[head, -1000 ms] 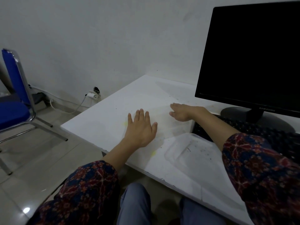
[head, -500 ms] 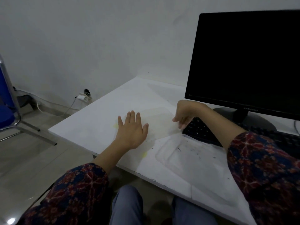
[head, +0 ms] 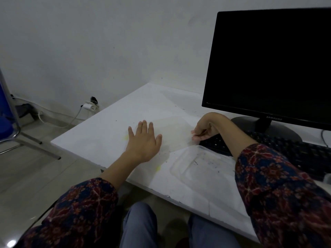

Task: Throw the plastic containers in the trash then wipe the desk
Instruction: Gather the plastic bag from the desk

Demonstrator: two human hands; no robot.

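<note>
Two clear plastic containers lie on the white desk (head: pixel 107 136). The far one (head: pixel 173 133) is flat and see-through, between my hands. My left hand (head: pixel 143 142) lies flat with straight fingers on its left part. My right hand (head: pixel 204 130) has its fingers curled at that container's right edge and seems to pinch it. The near container (head: pixel 200 169), dirty with dark specks, sits at the desk's front under my right forearm. Yellow stains (head: pixel 158 169) mark the desk beside my left wrist.
A black monitor (head: pixel 268 65) on a round stand and a black keyboard (head: pixel 290 154) fill the desk's right side. A blue chair (head: pixel 9 122) stands on the tiled floor at the left. A plugged charger and cables (head: pixel 89 106) run along the wall.
My right hand has lifted off the desk, drawn back to the far container's right edge and curled its fingers there. My left hand has stayed flat in place.
</note>
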